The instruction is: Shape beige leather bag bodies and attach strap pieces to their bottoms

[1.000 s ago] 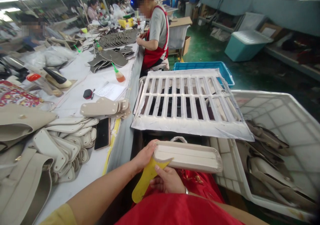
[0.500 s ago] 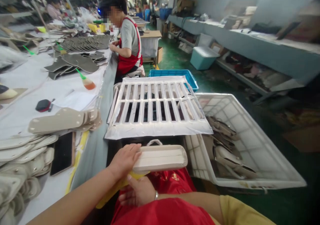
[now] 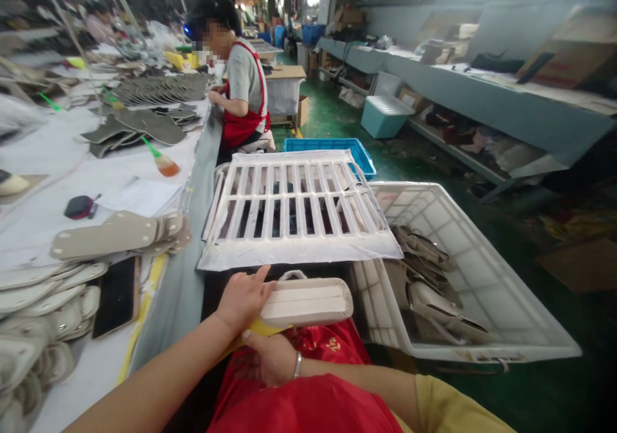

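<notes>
My left hand (image 3: 243,299) lies on the left end of a flat beige folded piece (image 3: 308,302), fingers curled over its top edge. Under that piece my right hand (image 3: 270,356), with a ring on it, grips a yellow flat tool (image 3: 258,330) that pokes out beneath the beige piece. Both hands sit over my red apron (image 3: 313,394), just in front of a white slatted grate (image 3: 294,208).
A white plastic crate (image 3: 463,240) with beige parts stands to the right. The long work table (image 3: 72,227) on the left carries stacked beige pieces (image 3: 110,234), a black phone (image 3: 117,296) and grey cut pieces. A person in a red apron (image 3: 243,99) sits farther along. A blue bin (image 3: 332,145) lies behind the grate.
My view has swung to the right. The beige piece has been laid flatter over the yellow tool, which is now mostly hidden, and my left hand has moved onto its top.
</notes>
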The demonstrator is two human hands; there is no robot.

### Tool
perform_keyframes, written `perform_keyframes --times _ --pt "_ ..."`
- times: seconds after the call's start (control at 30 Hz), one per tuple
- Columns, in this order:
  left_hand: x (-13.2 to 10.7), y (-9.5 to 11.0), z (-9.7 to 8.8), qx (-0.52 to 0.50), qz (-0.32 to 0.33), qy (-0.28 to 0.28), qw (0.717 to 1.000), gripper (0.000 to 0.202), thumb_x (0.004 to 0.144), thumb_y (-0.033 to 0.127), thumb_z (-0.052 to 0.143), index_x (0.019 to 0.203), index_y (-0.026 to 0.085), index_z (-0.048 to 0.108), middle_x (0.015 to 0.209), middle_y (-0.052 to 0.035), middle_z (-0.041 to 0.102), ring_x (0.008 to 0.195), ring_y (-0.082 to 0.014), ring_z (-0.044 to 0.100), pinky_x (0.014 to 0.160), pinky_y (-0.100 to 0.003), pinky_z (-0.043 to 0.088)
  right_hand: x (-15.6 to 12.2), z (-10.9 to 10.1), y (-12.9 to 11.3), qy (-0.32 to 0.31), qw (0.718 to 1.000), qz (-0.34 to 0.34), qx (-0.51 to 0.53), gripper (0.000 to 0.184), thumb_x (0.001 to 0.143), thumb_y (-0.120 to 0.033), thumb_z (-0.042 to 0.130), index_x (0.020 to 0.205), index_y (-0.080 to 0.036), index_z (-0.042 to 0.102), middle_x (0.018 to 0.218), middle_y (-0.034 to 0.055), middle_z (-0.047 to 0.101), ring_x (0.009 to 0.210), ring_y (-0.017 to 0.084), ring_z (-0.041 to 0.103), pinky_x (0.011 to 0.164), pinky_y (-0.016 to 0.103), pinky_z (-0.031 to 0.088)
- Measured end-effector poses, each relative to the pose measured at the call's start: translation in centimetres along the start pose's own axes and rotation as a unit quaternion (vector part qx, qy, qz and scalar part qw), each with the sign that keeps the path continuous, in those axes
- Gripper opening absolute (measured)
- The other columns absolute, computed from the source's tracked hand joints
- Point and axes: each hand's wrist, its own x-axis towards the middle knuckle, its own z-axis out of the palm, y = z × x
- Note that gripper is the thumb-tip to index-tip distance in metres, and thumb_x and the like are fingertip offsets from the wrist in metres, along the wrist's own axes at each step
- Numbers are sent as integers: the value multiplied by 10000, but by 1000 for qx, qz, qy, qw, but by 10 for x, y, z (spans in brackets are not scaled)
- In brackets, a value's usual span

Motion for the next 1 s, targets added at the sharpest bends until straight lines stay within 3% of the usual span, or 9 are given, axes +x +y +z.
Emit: perform_keyframes --times 0.1,0.2,0.27,0.4,0.5,0.6,0.7,0.8,1.0 --pt "-6 -6 -13 -249 -97 -6 964 592 775 589 472 1201 179 505 950 -113 640 915 -264 568 904 -375 351 -17 2 -5 19 999 18 -26 485 552 -391 708 917 -147 501 678 13 608 610 155 614 602 278 465" --pt "-21 -24 -27 -423 -163 21 891 589 857 579 281 1270 179 409 1165 -120 563 1040 -225 540 878 -350 392 -44 -10 -15 57 993 -95 -43 374 569 -309 672 887 -166 536 751 41 640 666 185 608 614 303 476" --pt "-39 -37 -31 -509 -190 48 838 537 866 539 324 1257 183 419 1246 -115 510 1127 -216 486 899 -339 384 -63 -20 -25 70 982 -172 -28 303 578 -285 657 843 -167 567 827 71 649 749 215 602 650 324 484" --pt "-74 -48 -22 -587 -196 30 785 418 840 401 481 1201 190 490 1295 -92 472 1183 -222 431 883 -306 393 -87 -22 -51 64 968 -243 -7 222 629 -277 607 820 -164 596 916 97 644 874 253 585 709 351 488" --pt "-83 -42 -14 -617 -174 21 767 407 785 291 571 1175 183 527 1287 -77 483 1177 -228 428 886 -284 388 -84 0 -72 46 963 -265 -4 231 623 -248 597 829 -142 592 865 86 641 833 246 598 708 365 492" --pt "-80 -34 -16 -639 -171 19 750 488 708 221 631 1181 166 528 1224 -87 535 1108 -234 479 873 -280 389 -60 30 -89 23 957 -288 4 203 621 -217 597 802 -128 580 746 46 613 717 200 606 690 346 491" --pt "-77 -33 -23 -645 -180 -5 743 523 668 217 652 1173 160 531 1205 -96 544 1055 -234 512 829 -275 405 -25 54 -98 4 945 -327 -13 276 608 -175 613 878 -159 556 679 -25 563 608 128 565 637 293 478" --pt "-75 -36 -27 -634 -167 -32 755 507 684 225 632 1174 165 519 1182 -92 552 1003 -219 538 821 -283 409 10 67 -101 -15 930 -357 -86 261 651 -213 603 898 -173 530 578 -56 509 511 93 491 533 237 424" --pt "-69 -45 -17 -540 -92 11 836 399 740 182 537 1137 155 516 1114 -71 573 1018 -205 513 883 -297 378 45 79 -95 -56 909 -354 -211 184 739 -296 530 879 -183 494 532 -70 431 442 74 398 471 225 376"
